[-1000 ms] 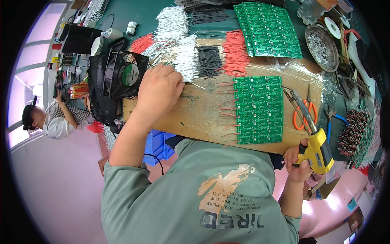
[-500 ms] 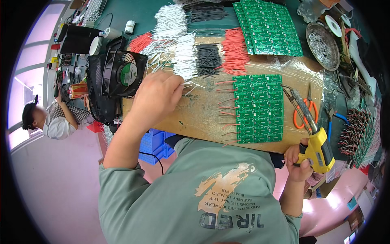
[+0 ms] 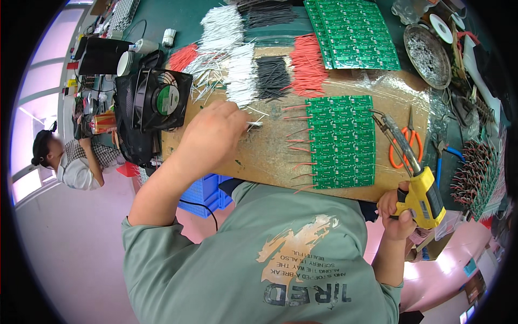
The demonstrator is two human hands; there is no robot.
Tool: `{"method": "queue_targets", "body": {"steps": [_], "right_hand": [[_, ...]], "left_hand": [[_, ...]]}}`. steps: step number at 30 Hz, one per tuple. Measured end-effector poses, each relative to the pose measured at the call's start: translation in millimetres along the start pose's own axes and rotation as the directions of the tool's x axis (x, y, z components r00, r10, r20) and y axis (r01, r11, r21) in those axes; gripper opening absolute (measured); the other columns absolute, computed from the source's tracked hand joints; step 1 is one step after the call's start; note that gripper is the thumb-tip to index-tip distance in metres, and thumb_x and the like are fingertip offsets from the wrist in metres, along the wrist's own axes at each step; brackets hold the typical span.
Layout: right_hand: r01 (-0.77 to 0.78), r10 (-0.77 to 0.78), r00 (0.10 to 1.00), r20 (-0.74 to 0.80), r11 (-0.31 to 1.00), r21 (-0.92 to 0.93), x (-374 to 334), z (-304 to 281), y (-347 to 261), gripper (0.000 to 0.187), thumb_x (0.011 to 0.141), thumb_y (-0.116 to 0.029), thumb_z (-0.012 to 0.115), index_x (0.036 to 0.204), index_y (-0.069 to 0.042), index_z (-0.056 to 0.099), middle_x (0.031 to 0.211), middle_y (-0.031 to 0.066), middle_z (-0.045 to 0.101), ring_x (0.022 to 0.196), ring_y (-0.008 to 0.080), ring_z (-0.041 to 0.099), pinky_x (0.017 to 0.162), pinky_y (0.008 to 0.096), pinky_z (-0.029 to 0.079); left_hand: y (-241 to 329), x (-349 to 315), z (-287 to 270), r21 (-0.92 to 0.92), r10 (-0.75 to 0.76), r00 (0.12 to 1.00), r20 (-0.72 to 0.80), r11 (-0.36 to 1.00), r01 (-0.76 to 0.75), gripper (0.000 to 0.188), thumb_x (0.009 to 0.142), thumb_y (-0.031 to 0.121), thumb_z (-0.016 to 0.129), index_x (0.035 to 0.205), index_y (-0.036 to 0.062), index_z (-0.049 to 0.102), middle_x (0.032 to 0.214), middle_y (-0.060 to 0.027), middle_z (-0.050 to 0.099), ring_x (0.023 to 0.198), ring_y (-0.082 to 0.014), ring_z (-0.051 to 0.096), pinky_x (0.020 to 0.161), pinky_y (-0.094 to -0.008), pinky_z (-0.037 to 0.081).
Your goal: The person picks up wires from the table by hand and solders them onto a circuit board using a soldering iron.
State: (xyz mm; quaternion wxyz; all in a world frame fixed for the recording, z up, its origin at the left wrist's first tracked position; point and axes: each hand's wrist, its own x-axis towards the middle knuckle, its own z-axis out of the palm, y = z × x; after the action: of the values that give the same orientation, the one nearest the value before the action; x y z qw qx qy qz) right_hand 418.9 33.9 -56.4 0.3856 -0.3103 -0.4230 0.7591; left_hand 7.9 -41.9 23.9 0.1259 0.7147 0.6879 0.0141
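Observation:
My left hand (image 3: 216, 132) is closed over the board, just nearer than the white wire pile (image 3: 240, 75). Short white wires (image 3: 254, 125) stick out at its fingertips; how many are pinched cannot be seen. My right hand (image 3: 395, 213) grips a yellow and black soldering gun (image 3: 423, 200) at the right. The gun's long metal barrel points away from me, its tip near the top right corner of a green circuit board panel (image 3: 342, 143). Red and dark wires (image 3: 299, 141) stand out from the panel's left edge.
Black wires (image 3: 273, 76) and red wires (image 3: 308, 65) lie beside the white pile. More green panels (image 3: 353, 35) are stacked behind. A black fan (image 3: 162, 100) stands at left. Orange-handled scissors (image 3: 406, 148), blue-handled cutters (image 3: 440, 162) and a metal dish (image 3: 427, 56) are at right. Another person (image 3: 75, 156) sits far left.
My left hand has shifted slightly right and nearer to me, away from the white pile, with white wire ends now showing at its fingertips. My right hand and the soldering gun hardly moved.

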Motion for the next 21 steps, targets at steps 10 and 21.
{"method": "queue_targets", "body": {"steps": [10,21], "right_hand": [[-0.008,0.008,0.999,-0.037,1.0,-0.013,-0.7,1.6,-1.0,0.075,0.088,-0.047,0.074,0.137,0.002,0.046,0.067,-0.0004,0.046,0.052,0.0123,0.045,0.05,0.0289,0.04],[-0.013,0.013,1.0,-0.005,1.0,-0.018,-2.2,-1.2,1.0,0.076,0.089,-0.048,0.072,0.139,0.002,0.045,0.068,0.0,0.046,0.053,0.0126,0.045,0.051,0.0288,0.041]], "left_hand": [[-7.1,13.6,12.4,-0.246,-0.108,0.948,-0.299,0.969,0.032,0.012,0.087,0.007,0.071,0.098,0.0043,0.07,0.103,-0.01,0.067,0.102,-0.0326,0.062,0.091,-0.043,0.048],[11.0,3.1,-18.3,0.438,0.086,0.996,0.013,0.895,-0.083,0.014,0.079,0.01,0.064,0.092,0.0048,0.063,0.092,-0.0085,0.06,0.09,-0.0263,0.058,0.078,-0.0391,0.045]]}}
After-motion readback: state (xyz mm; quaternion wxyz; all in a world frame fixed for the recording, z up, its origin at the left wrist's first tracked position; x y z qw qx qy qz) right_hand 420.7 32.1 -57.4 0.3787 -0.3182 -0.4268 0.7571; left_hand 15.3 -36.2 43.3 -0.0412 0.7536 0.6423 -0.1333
